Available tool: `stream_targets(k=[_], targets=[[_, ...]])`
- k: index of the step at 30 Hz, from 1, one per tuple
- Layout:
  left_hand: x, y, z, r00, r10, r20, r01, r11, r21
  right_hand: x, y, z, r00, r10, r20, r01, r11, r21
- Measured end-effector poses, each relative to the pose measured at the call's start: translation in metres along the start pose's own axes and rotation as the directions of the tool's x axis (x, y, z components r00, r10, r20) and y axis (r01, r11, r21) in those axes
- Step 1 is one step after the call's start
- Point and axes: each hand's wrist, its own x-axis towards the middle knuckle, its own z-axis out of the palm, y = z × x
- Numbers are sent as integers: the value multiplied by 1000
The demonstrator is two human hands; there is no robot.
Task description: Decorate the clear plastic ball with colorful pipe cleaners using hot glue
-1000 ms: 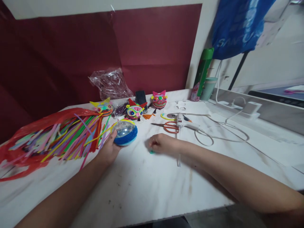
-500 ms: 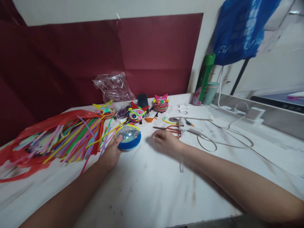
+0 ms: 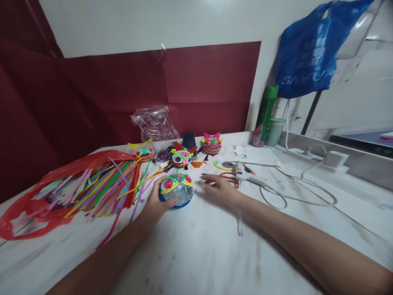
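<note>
My left hand (image 3: 159, 199) is wrapped round the left side of a clear plastic ball (image 3: 181, 194), thumb across its front. Two pink eyes framed in yellow, white and green sit on the ball's upper part, and a blue band shows along its lower edge. Just right of the ball, apart from it, my right hand (image 3: 218, 188) has its fingers drawn together; a tiny greenish bit shows at the fingertips, too small to name. Behind that hand lie orange-handled scissors (image 3: 229, 175), partly hidden, and a white glue gun (image 3: 242, 172).
Pipe cleaners (image 3: 101, 184) in many colours spread over a red plastic bag (image 3: 58, 219) on the left. Decorated balls, one red-eared (image 3: 181, 157) and one pink (image 3: 211, 144), stand behind, near a phone (image 3: 189, 140). A white cable (image 3: 307, 194) loops across the right side.
My left hand has turned the ball, so its two eyes now face me and the blue band is mostly out of sight. My right hand stays near the ball. The view has tilted up slightly.
</note>
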Motion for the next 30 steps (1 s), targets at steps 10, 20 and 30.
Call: stream_targets(k=[10, 20, 30], targets=[[-2, -12, 3, 980, 12, 198, -20, 999, 37, -14, -12, 13, 950, -170, 261, 115, 970, 215], [0, -10, 5, 986, 21, 168, -31, 998, 53, -16, -11, 18, 963, -157, 219, 107, 968, 225], [-5, 0, 10, 989, 50, 136, -72, 985, 158, -17, -16, 18, 966, -155, 205, 120, 977, 175]])
